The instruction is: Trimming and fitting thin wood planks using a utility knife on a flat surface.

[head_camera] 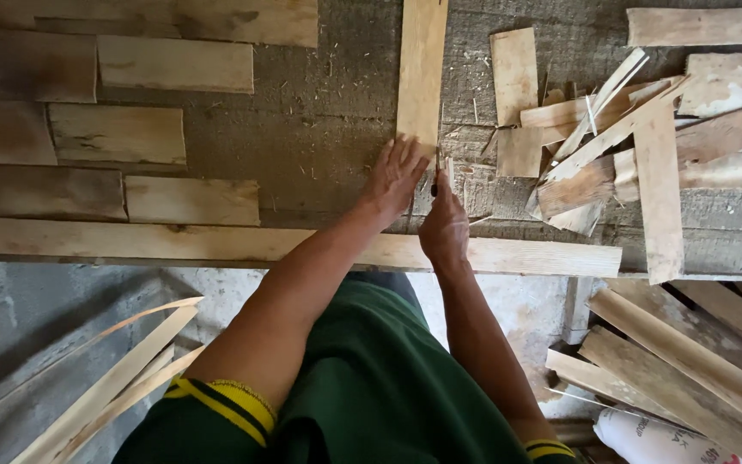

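A long pale wooden board (pixel 421 69) lies upright along the middle of the grey workbench (pixel 319 120). My left hand (pixel 394 176) rests flat on the board's near end, fingers spread. Just to its right, my right hand (pixel 444 225) is closed around a small dark tool (pixel 434 185), whose tip sits at the board's lower right corner. What kind of tool it is I cannot tell.
Rows of short wooden planks (pixel 118 133) lie at the left. A heap of offcuts and splinters (pixel 611 146) sits at the right. A long batten (pixel 216 243) runs along the bench's front edge. Thin strips (pixel 113 387) and boards (pixel 689 361) lean below, beside a white sack (pixel 654 440).
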